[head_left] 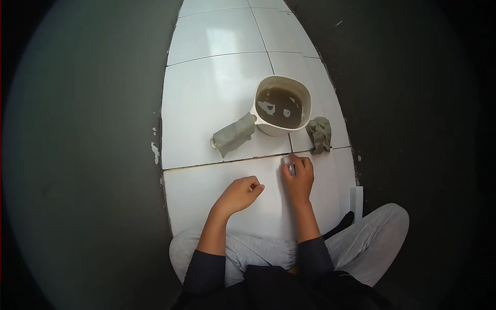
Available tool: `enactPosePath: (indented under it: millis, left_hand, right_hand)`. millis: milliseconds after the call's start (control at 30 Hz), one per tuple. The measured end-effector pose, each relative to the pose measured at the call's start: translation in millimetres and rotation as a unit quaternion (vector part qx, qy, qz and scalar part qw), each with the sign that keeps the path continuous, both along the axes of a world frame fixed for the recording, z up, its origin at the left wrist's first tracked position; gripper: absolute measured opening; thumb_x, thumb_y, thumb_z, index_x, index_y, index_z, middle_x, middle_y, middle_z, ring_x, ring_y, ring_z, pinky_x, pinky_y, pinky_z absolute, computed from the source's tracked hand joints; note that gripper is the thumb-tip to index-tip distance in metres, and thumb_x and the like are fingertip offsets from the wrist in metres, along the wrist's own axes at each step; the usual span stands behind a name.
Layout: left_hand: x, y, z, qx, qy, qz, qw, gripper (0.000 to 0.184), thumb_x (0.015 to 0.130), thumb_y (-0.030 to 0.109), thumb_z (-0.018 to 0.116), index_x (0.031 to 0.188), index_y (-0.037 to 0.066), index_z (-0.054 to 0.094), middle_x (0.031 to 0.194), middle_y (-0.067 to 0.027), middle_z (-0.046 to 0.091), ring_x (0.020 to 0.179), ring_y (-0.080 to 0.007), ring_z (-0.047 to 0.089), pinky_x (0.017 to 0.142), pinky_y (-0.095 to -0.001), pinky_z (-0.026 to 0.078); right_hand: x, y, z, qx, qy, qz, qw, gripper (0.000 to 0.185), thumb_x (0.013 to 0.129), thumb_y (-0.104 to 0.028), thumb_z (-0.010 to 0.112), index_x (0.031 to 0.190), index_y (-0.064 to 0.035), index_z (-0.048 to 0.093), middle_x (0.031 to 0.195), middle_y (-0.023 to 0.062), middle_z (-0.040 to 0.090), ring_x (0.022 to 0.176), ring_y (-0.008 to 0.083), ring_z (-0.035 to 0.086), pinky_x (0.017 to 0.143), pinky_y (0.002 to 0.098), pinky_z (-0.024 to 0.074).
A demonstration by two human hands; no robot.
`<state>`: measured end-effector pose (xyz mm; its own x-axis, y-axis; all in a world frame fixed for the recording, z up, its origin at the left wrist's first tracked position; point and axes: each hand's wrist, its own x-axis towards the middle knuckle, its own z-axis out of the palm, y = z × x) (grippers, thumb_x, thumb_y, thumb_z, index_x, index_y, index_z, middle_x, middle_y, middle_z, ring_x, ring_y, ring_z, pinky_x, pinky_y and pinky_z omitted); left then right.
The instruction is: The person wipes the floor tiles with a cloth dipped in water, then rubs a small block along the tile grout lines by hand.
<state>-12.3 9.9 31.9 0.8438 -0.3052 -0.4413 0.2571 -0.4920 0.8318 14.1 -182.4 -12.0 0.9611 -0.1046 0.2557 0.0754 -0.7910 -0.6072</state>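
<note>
My right hand (299,178) pinches a small whitish piece (287,161) between thumb and fingers, low over a white tile near a grout joint. What exactly the piece is cannot be made out. Left of it, my left hand (240,195) is loosely curled, thumb against the fingers, with nothing visible in it. Beyond both hands stands a cream-coloured pot (272,127) of murky brown water (279,106). A grey-green cloth (235,135) is draped over the pot's handle. Another crumpled grey-green cloth (320,134) lies against the pot's right side.
White tiles (206,103) with dark joints run away from me. Dark grey surfaces (93,155) flank them on both sides. A narrow white strip (356,204) stands at the right edge beside my bent knee (387,222).
</note>
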Motion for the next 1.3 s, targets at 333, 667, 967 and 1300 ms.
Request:
enactPosePath:
  millis: [333, 667, 967, 1300]
  left_hand:
    - [-10, -7, -12, 0.060, 0.020, -0.126, 0.990, 0.034, 0.091, 0.032, 0.056, 0.087, -0.002, 0.061, 0.078, -0.0158, 0.065, 0.071, -0.0290, 0.061, 0.066, -0.0370, 0.048]
    - [-13, -12, -13, 0.066, 0.032, -0.162, 0.984, 0.034, 0.091, 0.032, 0.057, 0.086, -0.002, 0.061, 0.078, -0.0159, 0.064, 0.071, -0.0295, 0.060, 0.067, -0.0377, 0.048]
    - [-13, -14, -13, 0.060, 0.027, -0.153, 0.986, 0.035, 0.091, 0.032, 0.057, 0.085, -0.002, 0.061, 0.077, -0.0166, 0.064, 0.071, -0.0291, 0.060, 0.066, -0.0375, 0.047]
    - [-10, -18, -13, 0.063, 0.018, -0.163, 0.984, 0.035, 0.091, 0.032, 0.057, 0.085, -0.002, 0.061, 0.075, -0.0164, 0.064, 0.068, -0.0302, 0.060, 0.064, -0.0381, 0.047]
  right_hand:
    - [11, 10, -1, -0.001, -0.017, 0.021, 1.000, 0.025, 0.075, -0.010, 0.071, 0.099, -0.0059, 0.069, 0.093, 0.0095, 0.059, 0.088, 0.0263, 0.055, 0.077, 0.0370, 0.0480]
    - [18, 3, 4, -0.014, -0.012, -0.003, 1.000, 0.024, 0.073, -0.009, 0.071, 0.097, -0.0069, 0.071, 0.090, 0.0105, 0.058, 0.084, 0.0255, 0.054, 0.074, 0.0364, 0.0487]
    - [17, 9, 2, -0.024, 0.003, 0.008, 1.000, 0.025, 0.072, -0.009, 0.072, 0.097, -0.0059, 0.071, 0.087, 0.0106, 0.056, 0.082, 0.0268, 0.053, 0.074, 0.0369, 0.0480]
    - [14, 19, 2, -0.042, -0.005, 0.039, 0.998, 0.025, 0.073, -0.009, 0.070, 0.098, -0.0051, 0.071, 0.089, 0.0109, 0.056, 0.086, 0.0271, 0.053, 0.076, 0.0373, 0.0480]
